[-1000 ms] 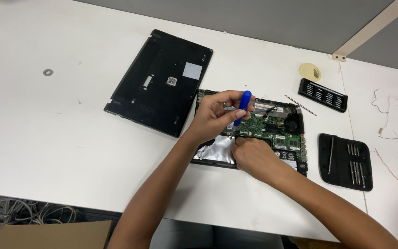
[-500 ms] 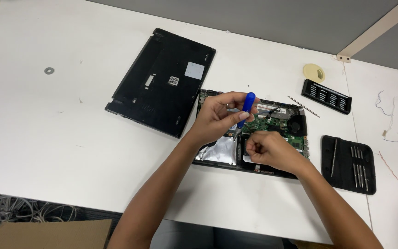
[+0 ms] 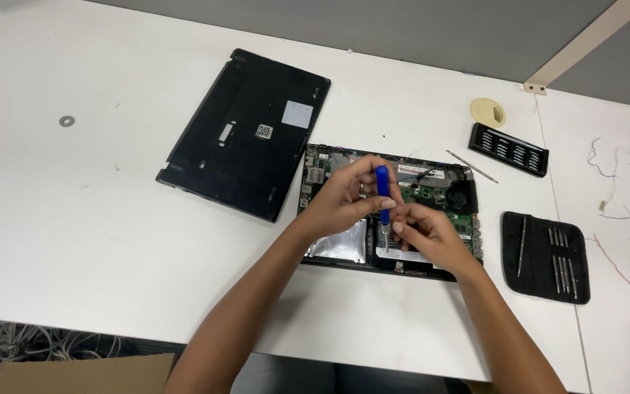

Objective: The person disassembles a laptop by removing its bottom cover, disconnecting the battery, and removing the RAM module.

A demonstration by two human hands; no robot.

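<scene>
The left hand (image 3: 344,193) is closed around the blue handle of a small screwdriver (image 3: 383,201), held upright over the opened laptop (image 3: 432,182), its long axis nearly vertical and the metal tip pointing down at the laptop's front half. The right hand (image 3: 424,233) sits just right of the shaft, fingertips (image 3: 399,226) pinching it near the tip; what lies under the tip is hidden. Both hands touch the tool, the left higher. The laptop lies lid-down, circuit board, fan and silver battery exposed. Left of it lies the removed black bottom cover (image 3: 246,131); right of it, a black bit pouch (image 3: 545,255) and bit holder (image 3: 508,149).
</scene>
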